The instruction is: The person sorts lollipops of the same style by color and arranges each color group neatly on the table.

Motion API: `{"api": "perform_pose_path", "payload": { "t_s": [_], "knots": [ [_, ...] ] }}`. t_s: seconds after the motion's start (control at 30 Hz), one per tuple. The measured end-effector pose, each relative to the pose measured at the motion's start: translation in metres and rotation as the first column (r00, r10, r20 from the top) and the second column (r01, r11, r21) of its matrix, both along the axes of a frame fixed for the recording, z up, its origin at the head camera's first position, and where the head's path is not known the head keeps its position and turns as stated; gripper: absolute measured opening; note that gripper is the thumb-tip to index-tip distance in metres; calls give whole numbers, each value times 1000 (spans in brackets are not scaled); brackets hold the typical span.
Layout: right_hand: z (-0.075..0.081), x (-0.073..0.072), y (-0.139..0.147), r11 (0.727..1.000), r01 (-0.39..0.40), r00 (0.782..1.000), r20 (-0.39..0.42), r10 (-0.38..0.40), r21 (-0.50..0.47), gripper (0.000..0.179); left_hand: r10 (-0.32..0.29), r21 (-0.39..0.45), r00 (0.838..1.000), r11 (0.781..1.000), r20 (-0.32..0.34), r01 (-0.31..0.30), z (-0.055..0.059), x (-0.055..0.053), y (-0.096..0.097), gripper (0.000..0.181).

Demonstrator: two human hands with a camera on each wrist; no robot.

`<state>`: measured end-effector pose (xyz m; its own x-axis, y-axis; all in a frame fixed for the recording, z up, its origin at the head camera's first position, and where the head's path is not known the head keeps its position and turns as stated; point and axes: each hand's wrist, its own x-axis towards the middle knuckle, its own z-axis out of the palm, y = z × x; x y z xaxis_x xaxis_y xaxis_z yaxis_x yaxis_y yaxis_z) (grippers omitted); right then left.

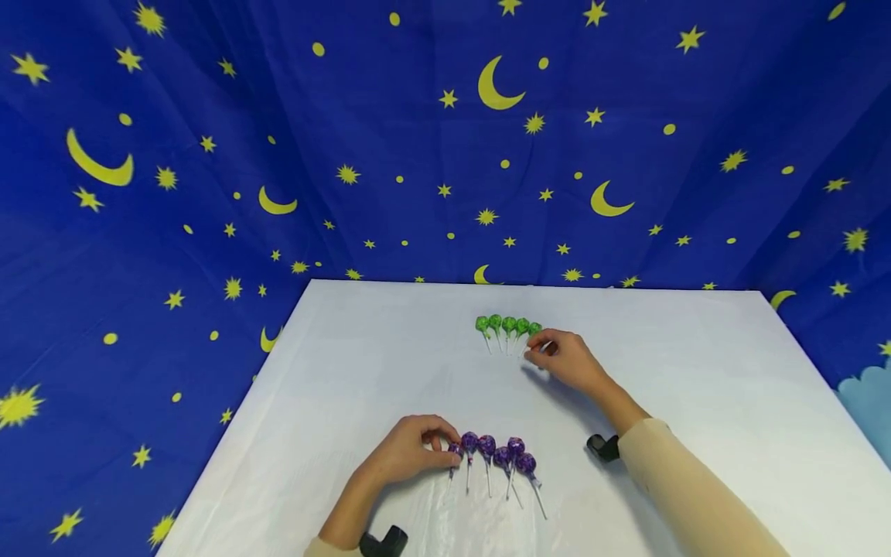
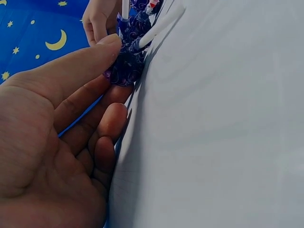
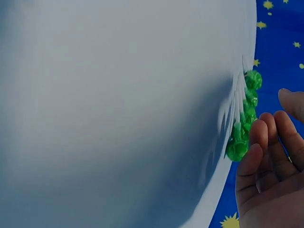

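Observation:
On the white table, several purple-wrapped lollipops (image 1: 486,445) lie in a row nearest the person, sticks pointing toward the person. My left hand (image 1: 411,450) pinches the leftmost purple lollipop (image 2: 124,71) by its head, between thumb and fingertips. Farther back, several green-wrapped lollipops (image 1: 510,325) fan out with their sticks toward the person. Beside the rightmost green lollipop (image 1: 534,329) is my right hand (image 1: 569,362), partly covering it in the head view. Its fingers are loosely bent, and in the right wrist view the thumb stands apart from them with nothing between.
A blue cloth (image 1: 390,139) with yellow stars and moons hangs behind the white table (image 1: 362,348) and along its sides. Black wrist devices show at the left wrist (image 1: 385,541) and the right wrist (image 1: 602,447).

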<state>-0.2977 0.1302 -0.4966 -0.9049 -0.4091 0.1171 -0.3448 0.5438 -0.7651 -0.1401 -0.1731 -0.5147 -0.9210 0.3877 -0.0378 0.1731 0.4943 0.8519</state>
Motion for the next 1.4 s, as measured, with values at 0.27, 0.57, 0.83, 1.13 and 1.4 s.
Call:
{"api": "perform_pose_path", "payload": {
  "t_s": [0.27, 0.57, 0.83, 1.13, 1.4],
  "knots": [
    [3, 16, 6, 999, -38, 999, -4, 38, 0, 24, 3, -1, 1000, 1000, 5, -3, 1, -1, 2, 23],
    [0, 37, 13, 996, -84, 996, 1, 84, 1, 19, 18, 7, 1000, 1000, 10, -18, -1, 0, 1, 23],
    [-4, 59, 16, 991, -132, 991, 10, 132, -10, 23, 16, 12, 1000, 1000, -2, -16, -5, 3, -1, 23],
    [-5, 81, 23, 990, -138, 990, 40, 137, 6, 17, 16, 11, 1000, 1000, 13, -16, -7, 6, 2, 24],
    [-7, 96, 24, 979, -203, 976, 81, 202, -1, 17, 30, 1, 1000, 1000, -3, -30, -4, 3, 0, 23]
  ]
}}
